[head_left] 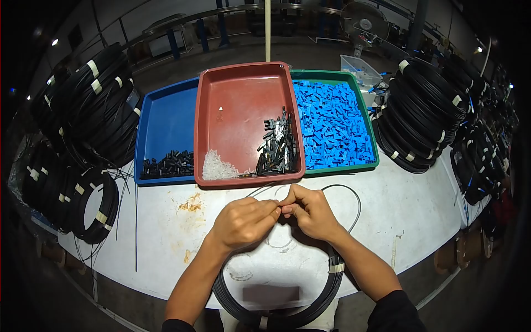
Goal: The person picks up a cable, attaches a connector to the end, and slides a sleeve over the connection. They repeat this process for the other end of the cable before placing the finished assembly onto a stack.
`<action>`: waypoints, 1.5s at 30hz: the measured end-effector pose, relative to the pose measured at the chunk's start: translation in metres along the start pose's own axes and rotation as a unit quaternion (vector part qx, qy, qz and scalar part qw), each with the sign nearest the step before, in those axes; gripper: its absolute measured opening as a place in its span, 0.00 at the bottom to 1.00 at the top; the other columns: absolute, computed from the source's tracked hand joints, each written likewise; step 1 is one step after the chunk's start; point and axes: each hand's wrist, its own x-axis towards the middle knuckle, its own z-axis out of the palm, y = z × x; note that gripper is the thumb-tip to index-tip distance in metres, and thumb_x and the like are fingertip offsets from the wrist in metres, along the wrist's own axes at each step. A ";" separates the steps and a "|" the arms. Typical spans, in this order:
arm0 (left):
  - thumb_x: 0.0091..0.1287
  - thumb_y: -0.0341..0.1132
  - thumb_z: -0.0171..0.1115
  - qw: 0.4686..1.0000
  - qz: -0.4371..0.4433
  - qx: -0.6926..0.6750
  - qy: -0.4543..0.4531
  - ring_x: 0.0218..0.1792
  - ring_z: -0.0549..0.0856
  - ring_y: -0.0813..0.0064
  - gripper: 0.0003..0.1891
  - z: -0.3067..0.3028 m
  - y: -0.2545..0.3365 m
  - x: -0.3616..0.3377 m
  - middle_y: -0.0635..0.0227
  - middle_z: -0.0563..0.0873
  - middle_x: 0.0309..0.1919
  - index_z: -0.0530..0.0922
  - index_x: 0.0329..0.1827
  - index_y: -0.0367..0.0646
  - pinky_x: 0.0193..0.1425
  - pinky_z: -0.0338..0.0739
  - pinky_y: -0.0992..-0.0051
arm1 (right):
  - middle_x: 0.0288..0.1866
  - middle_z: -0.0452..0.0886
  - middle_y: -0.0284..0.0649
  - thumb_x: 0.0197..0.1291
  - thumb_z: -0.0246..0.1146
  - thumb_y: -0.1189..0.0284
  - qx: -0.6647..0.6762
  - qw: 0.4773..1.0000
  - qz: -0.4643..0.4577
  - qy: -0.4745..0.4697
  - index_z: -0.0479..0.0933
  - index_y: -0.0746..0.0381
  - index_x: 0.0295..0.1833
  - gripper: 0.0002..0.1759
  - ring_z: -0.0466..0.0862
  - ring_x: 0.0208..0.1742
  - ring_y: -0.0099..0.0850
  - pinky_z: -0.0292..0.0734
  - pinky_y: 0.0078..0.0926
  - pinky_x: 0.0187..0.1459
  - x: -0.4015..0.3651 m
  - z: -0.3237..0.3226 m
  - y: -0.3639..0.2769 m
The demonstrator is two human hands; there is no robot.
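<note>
My left hand (247, 220) and my right hand (308, 212) meet at the fingertips over the white table, just below the red tray. Both are closed in a pinch, and whatever is between the fingers is too small or hidden to name. A coil of black cable (329, 285) with pale tape lies under and in front of my hands, at the table's near edge. One thin cable end loops up from the coil around the right side of my right hand. Another thin stretch of cable shows behind my left hand.
A red tray (243, 127) holds clear and black small parts. The blue tray (168, 119) has black parts, the green tray (371, 149) blue connectors. Stacked black cable coils (102, 105) stand left, more coils (423, 116) right. A clear bin (359, 72) is behind.
</note>
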 end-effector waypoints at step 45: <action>0.52 0.23 0.76 0.916 -0.310 -0.251 0.032 0.27 0.92 0.60 0.07 -0.001 0.009 -0.002 0.53 0.93 0.33 0.90 0.34 0.34 0.34 0.86 0.71 | 0.29 0.78 0.48 0.48 0.65 0.87 -0.211 0.937 -0.275 0.038 0.74 0.66 0.36 0.10 0.82 0.35 0.46 0.78 0.41 0.37 0.002 -0.002 -0.001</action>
